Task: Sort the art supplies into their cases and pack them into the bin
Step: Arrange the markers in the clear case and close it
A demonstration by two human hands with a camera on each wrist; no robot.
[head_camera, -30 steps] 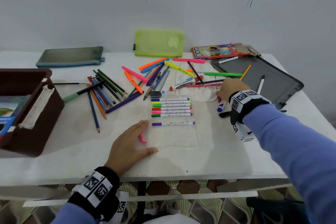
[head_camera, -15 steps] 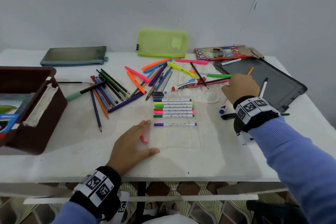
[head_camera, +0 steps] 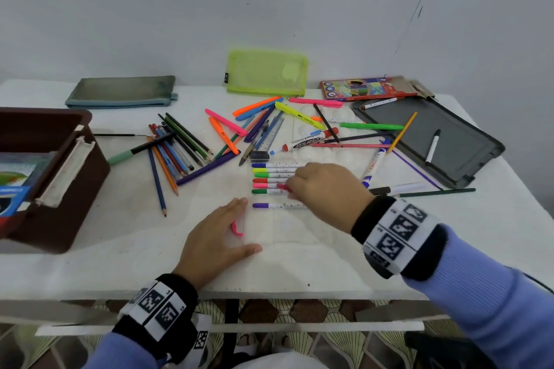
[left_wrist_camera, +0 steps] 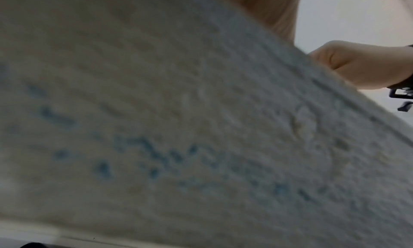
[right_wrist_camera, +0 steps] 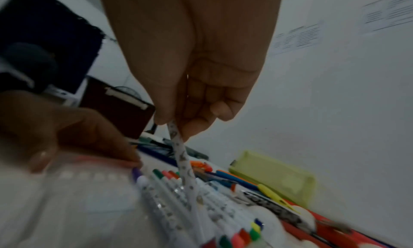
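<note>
**Sorting markers into the clear case: stock at this moment**

Head view. Clear marker case (head_camera: 278, 228), flat on the white table (head_camera: 120, 260) near the front edge: holds a row of white-barrelled markers (head_camera: 269, 172) with blue, yellow, green, red, pink, green and purple caps, the purple one a little apart from the rest. Left hand (head_camera: 214, 237) lies flat with straight fingers on the case's left edge, beside its pink tab. Right hand (head_camera: 325, 189) sits over the row, fingers curled, pinching a red-capped marker (head_camera: 283, 188). Brown bin (head_camera: 45, 177) at the table's left: a cream case and printed packs inside. Green mesh pouch (head_camera: 266, 72), grey pouch (head_camera: 120, 91) and a red pencil box (head_camera: 362, 89) along the back edge; contents cannot be read. Dark tray (head_camera: 455, 150) at right carries a pen and a yellow pencil. Loose coloured pencils (head_camera: 171, 153) and highlighters (head_camera: 236, 126) lie between bin and tray. Plain white wall behind.

Left wrist view. Blurred tabletop (left_wrist_camera: 178, 128) fills the picture; the right hand (left_wrist_camera: 357, 64) shows at the upper right.

Right wrist view. Thumb and fingers (right_wrist_camera: 192, 128) grip the patterned barrel of the marker (right_wrist_camera: 181, 156), tilted above the row; its tip possibly touches the others. Left hand (right_wrist_camera: 67, 128) rests on the case.
</note>
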